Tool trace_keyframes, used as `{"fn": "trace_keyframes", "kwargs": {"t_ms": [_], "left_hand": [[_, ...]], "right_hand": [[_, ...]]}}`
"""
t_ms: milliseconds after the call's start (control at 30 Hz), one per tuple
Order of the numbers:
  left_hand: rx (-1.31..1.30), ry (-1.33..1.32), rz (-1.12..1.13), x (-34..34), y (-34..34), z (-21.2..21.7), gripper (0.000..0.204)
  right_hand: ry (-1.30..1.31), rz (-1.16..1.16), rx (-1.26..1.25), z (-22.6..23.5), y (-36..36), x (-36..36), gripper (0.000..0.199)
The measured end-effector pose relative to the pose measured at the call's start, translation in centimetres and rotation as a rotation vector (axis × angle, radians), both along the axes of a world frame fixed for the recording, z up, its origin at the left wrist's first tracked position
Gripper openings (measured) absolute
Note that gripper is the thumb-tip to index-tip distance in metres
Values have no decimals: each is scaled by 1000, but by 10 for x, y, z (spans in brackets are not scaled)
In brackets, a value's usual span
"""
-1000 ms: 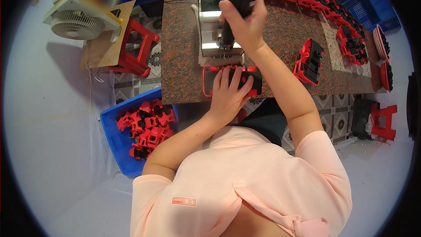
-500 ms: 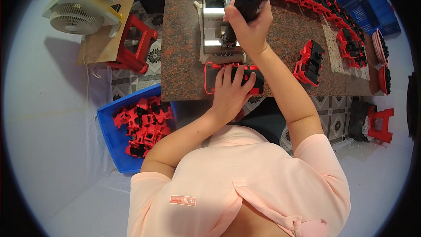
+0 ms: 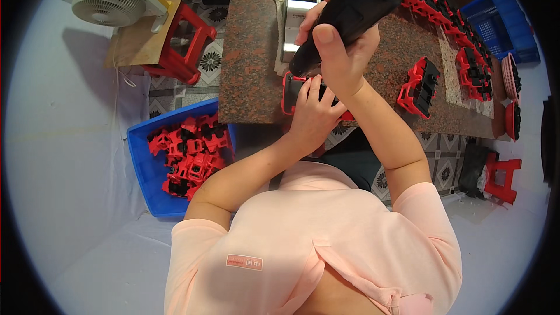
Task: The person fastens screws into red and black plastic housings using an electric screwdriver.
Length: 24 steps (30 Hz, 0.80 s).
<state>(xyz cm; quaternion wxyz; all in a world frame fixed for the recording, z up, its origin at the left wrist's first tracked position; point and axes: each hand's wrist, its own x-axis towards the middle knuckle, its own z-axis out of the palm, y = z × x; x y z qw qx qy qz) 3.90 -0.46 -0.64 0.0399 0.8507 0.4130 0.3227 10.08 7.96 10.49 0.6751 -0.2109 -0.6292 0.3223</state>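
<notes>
My right hand [image 3: 350, 61] is wrapped round a thick black power screwdriver [image 3: 364, 9], tilted with its nose low and to the left. That nose is right over the far edge of a red-and-black toy car body [image 3: 290, 94] lying near the table's front edge; whether the bit touches it is hidden. My left hand [image 3: 315, 115] grips the same car body from the near side, fingertips close to the screwdriver's nose. Behind the car body stands a white-and-grey screw feeder [image 3: 291, 23], partly covered by my right hand and the screwdriver.
Another car body [image 3: 421, 87] lies to the right on the speckled stone table [image 3: 251, 87]. Rows of assembled ones [image 3: 475, 73] line the far right. A blue bin [image 3: 143, 166] of red parts is at lower left, with a fan [image 3: 108, 3] and red stool [image 3: 189, 46] beyond.
The screwdriver has come down from above the screw feeder toward the near car body, its nose now at the far edge. My left hand still rests on that car body. The whole view has shifted slightly.
</notes>
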Motion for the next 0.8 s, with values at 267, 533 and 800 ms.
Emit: {"fn": "trace_keyframes", "kwargs": {"t_ms": [267, 533, 800], "left_hand": [[-19, 51, 23, 1, -1, -2, 32], [115, 47, 69, 2, 7, 2, 30], [10, 84, -33, -6, -1, -1, 51]], "right_hand": [[11, 27, 30, -4, 1, -7, 44], [-82, 34, -26, -9, 4, -10, 56], [18, 131, -78, 1, 16, 19, 49]]}}
